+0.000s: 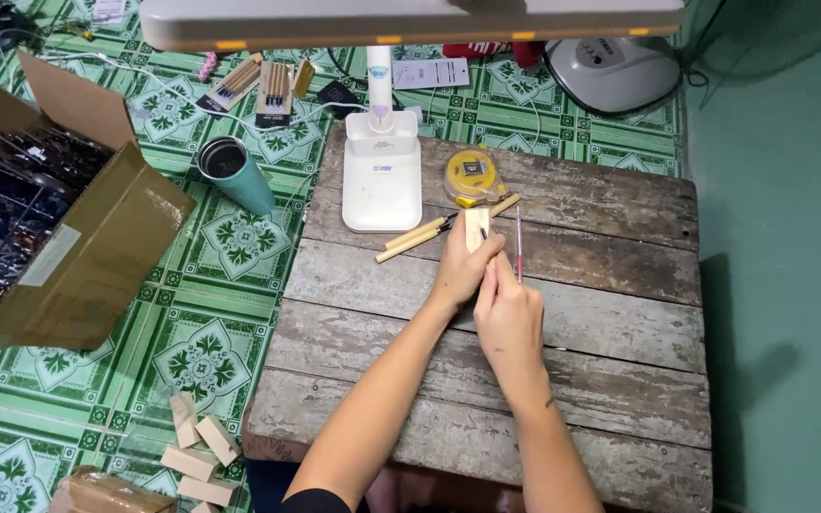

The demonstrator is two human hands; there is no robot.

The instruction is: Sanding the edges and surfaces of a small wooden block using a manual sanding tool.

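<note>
Left hand (463, 271) grips a small pale wooden block (476, 228), fingers closed around its lower part, block standing with its long axis pointing away from the person, top end sticking out beyond the fingers. Right hand (507, 309) sits just behind and right of the left, touching it, fingers curled shut on a thin tool whose dark tip (484, 233) meets the block face; tool body is mostly hidden in the grip, so can't tell its kind. Block lies directly ahead of the right fingers, tool roughly in line with block's long axis; right hand does the working, left is nearer the block and steadies it. Just right of the fingers a thin red-handled tool (519, 245) lies on the weathered plank tabletop (601, 323). Left of the fingers, two wooden-handled tools (415, 239) lie slanted. Beyond the fingers: yellow tape measure (472, 176), white lamp base (382, 171). Far left on the floor: teal cup (237, 173), open cardboard box (59, 237), loose wood blocks (197, 451).
</note>
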